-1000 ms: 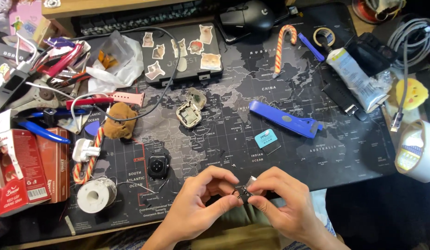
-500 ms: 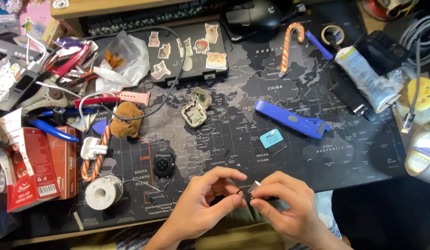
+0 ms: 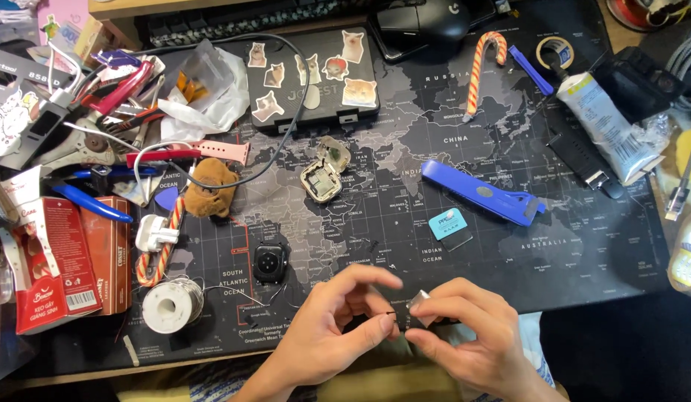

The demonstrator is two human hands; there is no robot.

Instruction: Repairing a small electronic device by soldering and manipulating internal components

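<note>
Both my hands meet at the near edge of a dark desk mat (image 3: 405,223) printed with a world map. My right hand (image 3: 472,339) pinches a small dark and silver part (image 3: 418,304) between thumb and fingers. My left hand (image 3: 338,331) touches the same part with thumb and fingertips; exactly what it grips is hidden by the fingers. A black smartwatch body (image 3: 271,260) lies face down just left of my left hand. An opened watch case (image 3: 324,173) rests further back on the mat.
A blue pry tool (image 3: 483,193), a small blue-labelled card (image 3: 448,227), a solder spool (image 3: 170,305), a candy-cane stick (image 3: 483,67), a sticker-covered black case (image 3: 312,74), a glue tube (image 3: 609,130), red boxes (image 3: 62,260) and cluttered pliers and cables at left.
The camera view has shifted slightly. My hands stay together at the mat's near edge, fingers shifting a little on the small part.
</note>
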